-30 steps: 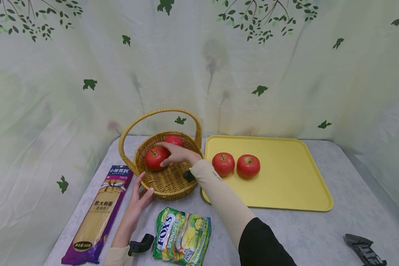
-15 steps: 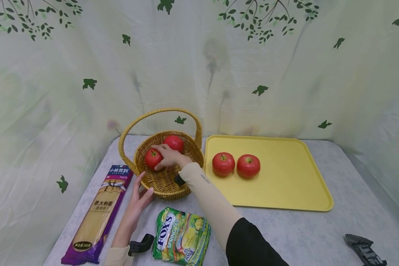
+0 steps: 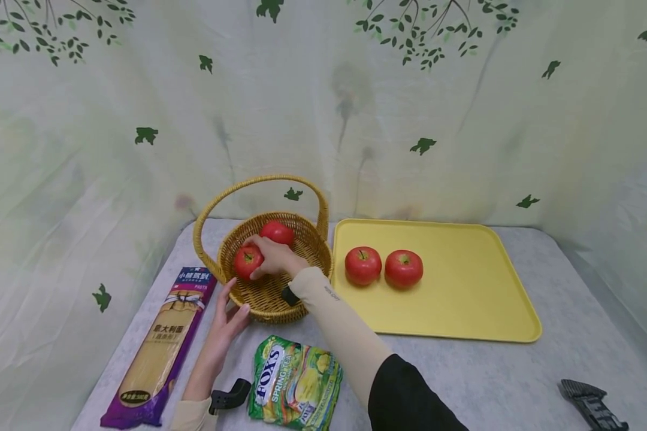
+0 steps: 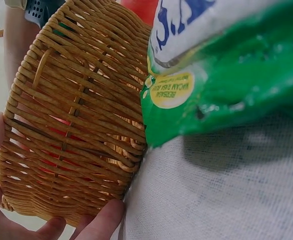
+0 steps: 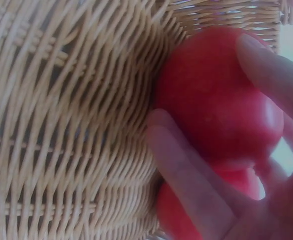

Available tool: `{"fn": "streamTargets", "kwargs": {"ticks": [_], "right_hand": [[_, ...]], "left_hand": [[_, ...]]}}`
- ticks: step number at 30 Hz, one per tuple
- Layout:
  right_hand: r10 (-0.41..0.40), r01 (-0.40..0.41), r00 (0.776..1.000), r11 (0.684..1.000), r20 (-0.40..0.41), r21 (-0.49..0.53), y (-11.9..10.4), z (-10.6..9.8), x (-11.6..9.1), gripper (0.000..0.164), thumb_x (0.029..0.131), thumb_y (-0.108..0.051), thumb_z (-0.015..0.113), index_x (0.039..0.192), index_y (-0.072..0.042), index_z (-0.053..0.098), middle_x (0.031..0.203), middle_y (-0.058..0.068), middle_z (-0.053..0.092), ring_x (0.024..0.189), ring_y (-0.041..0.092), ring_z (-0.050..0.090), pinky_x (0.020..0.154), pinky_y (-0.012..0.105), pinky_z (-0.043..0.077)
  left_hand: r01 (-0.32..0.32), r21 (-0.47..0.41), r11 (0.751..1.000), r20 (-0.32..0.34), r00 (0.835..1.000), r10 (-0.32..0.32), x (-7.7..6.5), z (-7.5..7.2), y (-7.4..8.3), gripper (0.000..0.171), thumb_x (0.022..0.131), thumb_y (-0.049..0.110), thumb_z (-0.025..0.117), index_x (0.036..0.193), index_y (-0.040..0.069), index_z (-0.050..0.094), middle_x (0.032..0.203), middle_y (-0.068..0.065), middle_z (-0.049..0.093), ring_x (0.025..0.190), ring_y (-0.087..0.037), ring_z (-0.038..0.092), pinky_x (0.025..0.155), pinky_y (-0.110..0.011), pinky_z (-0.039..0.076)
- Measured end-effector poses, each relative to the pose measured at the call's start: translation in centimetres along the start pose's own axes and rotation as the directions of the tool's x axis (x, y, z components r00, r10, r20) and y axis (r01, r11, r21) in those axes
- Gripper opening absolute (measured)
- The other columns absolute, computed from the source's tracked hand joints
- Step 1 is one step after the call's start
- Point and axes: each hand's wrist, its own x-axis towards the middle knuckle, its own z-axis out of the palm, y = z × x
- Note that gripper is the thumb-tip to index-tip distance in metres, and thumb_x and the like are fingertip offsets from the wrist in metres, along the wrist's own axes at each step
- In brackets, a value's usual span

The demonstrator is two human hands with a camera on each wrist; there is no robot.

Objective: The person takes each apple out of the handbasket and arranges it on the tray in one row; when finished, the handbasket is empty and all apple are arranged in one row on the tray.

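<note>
Inside a wicker basket [image 3: 266,305] with a tall hoop handle lie two red apples. My right hand [image 3: 276,256] grips the nearer left apple [image 3: 247,263], its fingers and thumb round the fruit in the right wrist view. The other basket apple [image 3: 278,232] sits just behind that hand; part of it shows below the gripped one in the right wrist view. My left hand [image 3: 223,326] holds the basket's near left side, fingertips against the weave [image 4: 76,110] in the left wrist view. Some of its fingers are hidden there.
Right of the basket is a yellow tray [image 3: 463,287] bearing an apple [image 3: 363,266] and another apple [image 3: 403,269]. A pasta pack [image 3: 159,347] lies at the left, and a green candy bag [image 3: 295,383] in front. A black strap-like object [image 3: 593,404] rests at the right edge.
My right hand has shifted left and slightly toward me within the basket, along with its apple. The apple behind it has moved a little left. My left hand stays put.
</note>
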Motion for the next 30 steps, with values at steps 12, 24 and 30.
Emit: {"fn": "streamTargets", "kwargs": {"ticks": [12, 24, 30], "right_hand": [[-0.131, 0.115, 0.991, 0.947, 0.033, 0.299, 1.9, -1.7, -1.5, 0.070, 0.081, -0.018, 0.078, 0.142, -0.022, 0.043, 0.135, 0.006, 0.042, 0.098, 0.018, 0.055, 0.065, 0.031, 0.057], [-0.187, 0.177, 0.982, 0.880, -0.022, 0.440, 4.2, -6.1, -7.3, 0.070, 0.080, -0.018, 0.079, 0.141, -0.025, 0.046, 0.137, 0.005, 0.039, 0.101, 0.025, 0.056, 0.063, 0.034, 0.058], [-0.149, 0.163, 0.987, 0.863, -0.067, 0.478, 6.3, -7.6, -10.9, 0.069, 0.080, -0.022, 0.080, 0.140, -0.028, 0.046, 0.138, 0.003, 0.039, 0.092, 0.030, 0.061, 0.065, 0.040, 0.058]], "left_hand": [[-0.006, -0.003, 1.000, 0.005, 1.000, 0.006, 0.1, 0.1, 0.0, 0.063, 0.103, 0.018, 0.044, 0.154, 0.023, 0.006, 0.157, -0.012, -0.003, 0.138, -0.043, 0.017, 0.104, -0.057, 0.030], [-0.001, -0.003, 1.000, -0.013, 1.000, 0.001, 0.0, 0.0, -0.2, 0.063, 0.103, 0.017, 0.045, 0.153, 0.020, 0.007, 0.156, -0.018, 0.001, 0.138, -0.042, 0.020, 0.104, -0.052, 0.030], [-0.009, -0.010, 1.000, -0.009, 1.000, 0.009, 0.0, -0.1, -0.2, 0.064, 0.103, 0.017, 0.046, 0.154, 0.021, 0.007, 0.156, -0.019, 0.003, 0.137, -0.041, 0.022, 0.101, -0.037, 0.037]]}}
